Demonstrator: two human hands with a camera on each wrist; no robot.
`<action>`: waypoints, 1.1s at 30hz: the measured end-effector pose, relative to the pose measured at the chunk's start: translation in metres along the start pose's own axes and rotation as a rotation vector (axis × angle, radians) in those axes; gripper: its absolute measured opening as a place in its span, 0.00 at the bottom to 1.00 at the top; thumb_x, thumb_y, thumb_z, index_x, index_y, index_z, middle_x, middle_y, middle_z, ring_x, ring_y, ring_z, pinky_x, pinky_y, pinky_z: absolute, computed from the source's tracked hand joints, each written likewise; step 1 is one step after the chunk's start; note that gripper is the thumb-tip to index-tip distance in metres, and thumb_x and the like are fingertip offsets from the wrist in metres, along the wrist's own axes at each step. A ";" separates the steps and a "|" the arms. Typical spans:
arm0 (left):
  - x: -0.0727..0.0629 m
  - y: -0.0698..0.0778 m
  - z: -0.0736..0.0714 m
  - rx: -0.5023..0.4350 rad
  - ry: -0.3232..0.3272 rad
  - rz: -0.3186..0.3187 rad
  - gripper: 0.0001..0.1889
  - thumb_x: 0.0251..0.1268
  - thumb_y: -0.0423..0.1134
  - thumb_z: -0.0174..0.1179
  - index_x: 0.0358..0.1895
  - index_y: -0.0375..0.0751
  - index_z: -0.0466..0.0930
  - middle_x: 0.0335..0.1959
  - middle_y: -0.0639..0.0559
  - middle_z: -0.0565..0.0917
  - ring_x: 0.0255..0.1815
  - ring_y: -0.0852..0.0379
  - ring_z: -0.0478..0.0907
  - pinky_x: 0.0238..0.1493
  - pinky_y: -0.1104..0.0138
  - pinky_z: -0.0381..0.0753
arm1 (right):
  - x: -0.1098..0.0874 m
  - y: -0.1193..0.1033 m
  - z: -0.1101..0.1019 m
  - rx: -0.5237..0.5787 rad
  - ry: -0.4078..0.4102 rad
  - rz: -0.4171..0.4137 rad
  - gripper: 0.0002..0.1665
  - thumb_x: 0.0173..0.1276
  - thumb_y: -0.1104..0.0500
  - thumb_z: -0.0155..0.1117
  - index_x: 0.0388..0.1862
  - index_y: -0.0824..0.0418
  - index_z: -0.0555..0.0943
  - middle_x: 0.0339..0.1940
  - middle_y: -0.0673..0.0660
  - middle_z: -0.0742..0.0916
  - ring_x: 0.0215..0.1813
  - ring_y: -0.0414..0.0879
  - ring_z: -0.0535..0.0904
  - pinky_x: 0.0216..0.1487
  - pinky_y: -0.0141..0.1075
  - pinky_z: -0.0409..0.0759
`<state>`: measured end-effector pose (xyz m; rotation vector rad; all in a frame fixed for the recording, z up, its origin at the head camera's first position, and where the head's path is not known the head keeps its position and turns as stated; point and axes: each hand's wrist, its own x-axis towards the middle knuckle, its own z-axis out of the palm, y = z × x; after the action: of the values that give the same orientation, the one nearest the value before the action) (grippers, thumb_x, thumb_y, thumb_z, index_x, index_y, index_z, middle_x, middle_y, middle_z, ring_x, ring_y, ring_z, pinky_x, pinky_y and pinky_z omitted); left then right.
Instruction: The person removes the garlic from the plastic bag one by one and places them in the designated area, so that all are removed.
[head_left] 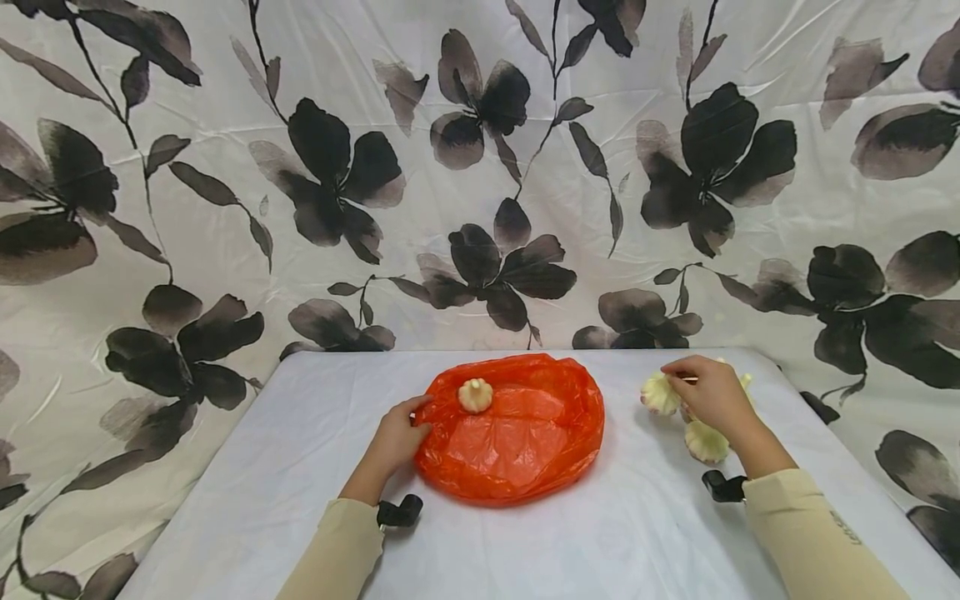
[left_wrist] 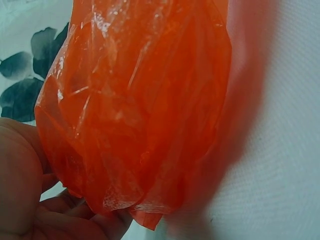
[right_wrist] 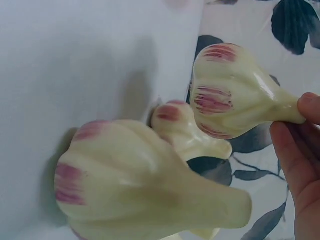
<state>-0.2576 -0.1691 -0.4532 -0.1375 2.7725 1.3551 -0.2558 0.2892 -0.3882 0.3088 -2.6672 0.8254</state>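
An orange plastic bag (head_left: 517, 450) lies spread with its mouth open on the table, and one garlic bulb (head_left: 475, 396) sits inside near its back left. My left hand (head_left: 397, 435) grips the bag's left edge, thumb and fingers about the crumpled plastic (left_wrist: 135, 125). Over on the right, my right hand (head_left: 716, 396) pinches a garlic bulb (right_wrist: 225, 95) by its stem between thumb and finger, held off the table. Below that hand rests another pale bulb (head_left: 707, 442) with purple streaks. A further bulb (right_wrist: 180, 127) shows behind it, partly hidden by the hand in the head view.
A white cloth covers the table (head_left: 300, 500). Behind it hangs a floral curtain (head_left: 480, 183) along the back edge. Black wrist cameras (head_left: 401, 511) are strapped at both cuffs.
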 end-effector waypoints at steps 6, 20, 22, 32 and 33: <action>-0.001 0.000 0.001 0.000 -0.001 -0.004 0.27 0.66 0.33 0.56 0.69 0.46 0.69 0.62 0.42 0.76 0.48 0.50 0.78 0.47 0.58 0.86 | -0.001 0.008 0.001 -0.031 -0.040 0.052 0.13 0.67 0.64 0.60 0.47 0.67 0.84 0.49 0.67 0.86 0.50 0.63 0.83 0.47 0.52 0.83; -0.001 -0.001 0.001 0.007 -0.006 0.009 0.26 0.66 0.33 0.56 0.68 0.44 0.69 0.63 0.40 0.76 0.49 0.49 0.78 0.48 0.57 0.86 | -0.001 0.017 0.003 -0.088 -0.115 0.075 0.12 0.66 0.63 0.61 0.44 0.68 0.85 0.46 0.68 0.87 0.49 0.63 0.82 0.47 0.52 0.82; -0.001 -0.002 0.001 0.005 -0.005 0.010 0.26 0.66 0.33 0.56 0.68 0.44 0.70 0.63 0.40 0.75 0.50 0.48 0.78 0.49 0.56 0.85 | -0.002 0.018 0.003 -0.100 -0.122 0.077 0.12 0.66 0.63 0.61 0.44 0.68 0.85 0.45 0.68 0.87 0.49 0.63 0.82 0.47 0.52 0.82; -0.004 -0.003 0.001 0.008 0.002 0.016 0.26 0.66 0.33 0.56 0.68 0.44 0.70 0.62 0.41 0.76 0.50 0.48 0.77 0.51 0.55 0.84 | -0.004 0.021 0.004 -0.153 -0.144 0.044 0.11 0.64 0.66 0.60 0.42 0.68 0.86 0.44 0.67 0.87 0.48 0.63 0.82 0.45 0.53 0.81; -0.004 -0.003 0.001 0.009 0.002 0.015 0.26 0.66 0.33 0.56 0.68 0.44 0.70 0.62 0.41 0.76 0.50 0.48 0.78 0.51 0.55 0.84 | -0.004 0.021 0.004 -0.160 -0.144 0.040 0.11 0.64 0.67 0.60 0.41 0.68 0.86 0.43 0.67 0.88 0.48 0.63 0.82 0.45 0.52 0.81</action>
<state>-0.2531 -0.1696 -0.4558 -0.1175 2.7869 1.3463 -0.2593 0.3041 -0.4033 0.2855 -2.8611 0.6179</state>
